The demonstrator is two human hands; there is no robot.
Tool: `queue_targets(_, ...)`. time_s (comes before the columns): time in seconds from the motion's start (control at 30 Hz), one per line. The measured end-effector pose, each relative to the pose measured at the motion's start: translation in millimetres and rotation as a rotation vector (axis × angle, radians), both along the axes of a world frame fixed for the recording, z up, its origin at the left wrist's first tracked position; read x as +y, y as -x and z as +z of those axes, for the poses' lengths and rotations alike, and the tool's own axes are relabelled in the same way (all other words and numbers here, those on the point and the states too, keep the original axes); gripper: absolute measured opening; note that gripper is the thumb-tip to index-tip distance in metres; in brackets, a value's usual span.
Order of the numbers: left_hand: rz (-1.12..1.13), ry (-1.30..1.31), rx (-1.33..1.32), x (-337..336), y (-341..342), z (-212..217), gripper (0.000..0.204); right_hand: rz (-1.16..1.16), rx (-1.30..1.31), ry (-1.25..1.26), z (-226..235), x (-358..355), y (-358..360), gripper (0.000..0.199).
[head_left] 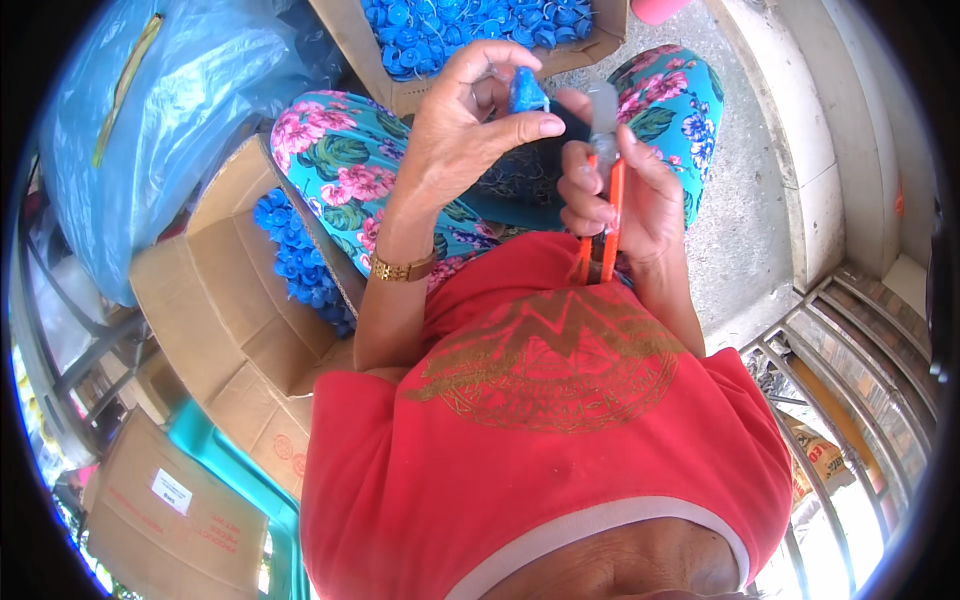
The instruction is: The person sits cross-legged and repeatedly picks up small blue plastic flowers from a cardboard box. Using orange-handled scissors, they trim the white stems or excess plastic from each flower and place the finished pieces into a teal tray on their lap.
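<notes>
Left hand [478,122] is pinching a small blue plastic piece [526,92] aloft by the far carton [400,97]'s near edge, while the right hand [632,190] is gripping an orange-handled tool [616,192] that, I reckon, could be nicking the other if it slips.

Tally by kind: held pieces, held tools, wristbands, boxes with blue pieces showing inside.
Blue piece in left hand: 1
Orange-handled tool in right hand: 1
Gold-coloured wristband: 1
Front box and left box: 2
Total: 5

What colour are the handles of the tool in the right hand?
Orange: the handles show best in the head view.
</notes>
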State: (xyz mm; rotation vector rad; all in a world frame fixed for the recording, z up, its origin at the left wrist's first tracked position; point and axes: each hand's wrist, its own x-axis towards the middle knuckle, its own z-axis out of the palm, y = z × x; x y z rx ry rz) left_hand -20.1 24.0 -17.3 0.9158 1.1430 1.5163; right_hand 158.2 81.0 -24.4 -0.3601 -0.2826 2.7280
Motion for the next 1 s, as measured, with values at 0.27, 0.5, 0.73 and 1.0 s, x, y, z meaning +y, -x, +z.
queue_targets(0.27, -0.017, 0.141, 0.020, 0.8, 1.8, -3.1, 0.039, 0.204, 0.137, 0.037, -24.7, 8.4, -3.0, 0.046)
queue_targets(0.5, -0.041, 0.056, 0.000, -6.2, 0.9, 1.2, 0.036, 0.184, 0.124, 0.053, -19.9, 15.1, 2.9, 0.044)
queue_targets(0.73, -0.067, 0.067, -0.122, -13.2, 3.6, 0.8, 0.034, 0.080, -0.091, -0.244, -1.2, 11.8, 5.2, 0.041)
queue_targets(1.0, -0.113, 0.112, -0.362, -14.0, -8.6, 0.3, 0.042, -0.316, -1.005, -2.030, 17.6, -4.4, 10.0, 0.042)
